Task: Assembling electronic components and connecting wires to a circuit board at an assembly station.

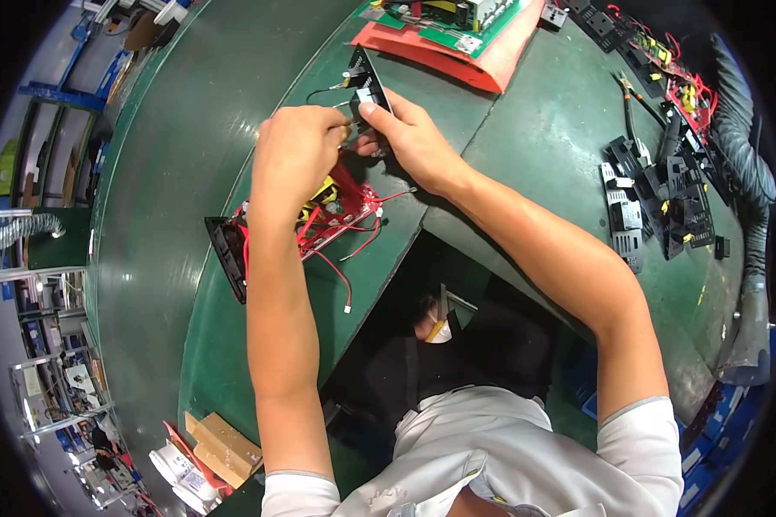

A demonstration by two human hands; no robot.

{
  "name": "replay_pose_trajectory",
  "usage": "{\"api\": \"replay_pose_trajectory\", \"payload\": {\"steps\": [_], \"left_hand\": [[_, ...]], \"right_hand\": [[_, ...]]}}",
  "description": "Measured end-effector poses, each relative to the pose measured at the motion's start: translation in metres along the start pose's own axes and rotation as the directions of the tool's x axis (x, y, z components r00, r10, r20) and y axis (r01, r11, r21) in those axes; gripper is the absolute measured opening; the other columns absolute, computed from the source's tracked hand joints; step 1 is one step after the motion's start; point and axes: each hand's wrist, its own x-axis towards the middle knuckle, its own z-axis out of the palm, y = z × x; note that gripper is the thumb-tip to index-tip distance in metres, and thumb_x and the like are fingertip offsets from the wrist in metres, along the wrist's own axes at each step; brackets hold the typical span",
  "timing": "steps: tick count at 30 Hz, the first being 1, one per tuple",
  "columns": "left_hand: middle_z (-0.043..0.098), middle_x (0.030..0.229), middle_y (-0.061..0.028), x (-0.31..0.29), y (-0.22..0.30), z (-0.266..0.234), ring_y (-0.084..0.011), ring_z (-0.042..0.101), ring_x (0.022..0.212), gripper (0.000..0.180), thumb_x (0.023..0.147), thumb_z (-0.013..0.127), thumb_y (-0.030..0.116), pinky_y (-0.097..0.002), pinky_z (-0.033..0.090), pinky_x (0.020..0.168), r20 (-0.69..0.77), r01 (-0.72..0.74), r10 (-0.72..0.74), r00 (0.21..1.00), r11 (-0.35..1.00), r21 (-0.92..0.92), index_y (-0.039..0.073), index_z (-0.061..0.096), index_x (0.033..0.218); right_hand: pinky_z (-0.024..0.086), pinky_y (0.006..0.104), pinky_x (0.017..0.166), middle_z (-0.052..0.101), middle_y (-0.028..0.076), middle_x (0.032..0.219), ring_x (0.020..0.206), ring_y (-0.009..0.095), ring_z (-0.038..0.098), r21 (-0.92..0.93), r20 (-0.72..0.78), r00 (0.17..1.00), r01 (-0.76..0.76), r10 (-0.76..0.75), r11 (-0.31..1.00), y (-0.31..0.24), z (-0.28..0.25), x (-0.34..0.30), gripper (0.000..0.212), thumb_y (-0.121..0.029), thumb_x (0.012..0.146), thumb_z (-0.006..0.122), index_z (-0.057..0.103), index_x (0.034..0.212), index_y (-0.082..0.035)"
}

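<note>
Above the green bench, my right hand [418, 142] grips a black panel [371, 90] with small fittings, thumb on its face and fingers behind. My left hand [297, 151] is closed in a pinch at the panel's left edge; what lies between its fingertips is hidden. Thin wires run from the panel near those fingers. Beneath my hands lies a red circuit board [341, 226] with yellow components and loose red leads, one ending in a white connector [347, 308]. Left of my forearm, a black slotted plate [226, 258] stands against the board, partly covered by my arm.
Ahead, a green circuit board [444, 39] rests on orange foam [483, 73]. Several black panels [664, 198], pliers [627, 99] and wired boards [690, 95] crowd the right side beside a grey flexible duct [741, 155]. A cardboard box [224, 448] and white tub [181, 474] stand lower left.
</note>
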Motion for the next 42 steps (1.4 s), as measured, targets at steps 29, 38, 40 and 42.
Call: {"api": "replay_pose_trajectory", "payload": {"steps": [29, 38, 40, 42], "left_hand": [[0.07, 0.099, -0.0043, -0.014, -0.065, -0.054, -0.0099, 0.064, 0.089, 0.034, 0.085, 0.067, 0.007, -0.0224, 0.048, 0.076, 0.23, 0.35, -0.264, 0.937, 0.71, -0.611, 0.001, 0.066, 0.119], [0.071, 0.093, -0.0018, -0.003, -0.041, -0.034, -0.0067, 0.062, 0.082, 0.028, 0.088, 0.069, 0.014, -0.021, 0.046, 0.072, 0.197, 0.279, -0.213, 0.957, 0.482, -0.831, 0.002, 0.07, 0.114], [0.071, 0.093, -0.0018, -0.002, -0.037, -0.031, -0.0062, 0.059, 0.08, 0.028, 0.09, 0.068, 0.014, -0.0208, 0.046, 0.072, 0.191, 0.269, -0.213, 0.958, 0.44, -0.857, 0.001, 0.07, 0.114], [0.071, 0.094, -0.0023, -0.001, -0.04, -0.028, -0.0064, 0.058, 0.079, 0.027, 0.091, 0.068, 0.014, -0.0209, 0.047, 0.072, 0.161, 0.252, -0.225, 0.961, 0.477, -0.842, 0.0, 0.07, 0.114]], "right_hand": [[0.054, 0.0283, 0.078, 0.06, 0.009, 0.115, 0.09, 0.016, 0.066, 0.033, 0.02, 0.999, -0.047, 0.046, 0.998, 0.002, 0.0, -0.003, 0.038, -0.031, 0.102, 0.054, 0.051, 0.127, -0.002], [0.054, 0.0286, 0.079, 0.058, 0.007, 0.113, 0.091, 0.017, 0.065, 0.032, 0.046, 0.999, 0.008, -0.01, 0.999, 0.001, 0.001, -0.003, 0.052, -0.021, 0.101, 0.056, 0.035, 0.147, -0.009], [0.055, 0.0288, 0.079, 0.058, 0.006, 0.111, 0.091, 0.017, 0.065, 0.03, 0.045, 0.999, 0.022, -0.023, 0.999, 0.001, 0.0, -0.003, 0.057, -0.02, 0.1, 0.056, 0.031, 0.151, -0.01], [0.055, 0.0293, 0.078, 0.057, 0.006, 0.108, 0.09, 0.018, 0.065, 0.03, 0.043, 0.999, 0.027, -0.029, 0.999, 0.001, 0.002, -0.003, 0.062, -0.018, 0.1, 0.055, 0.025, 0.154, -0.013]]}}
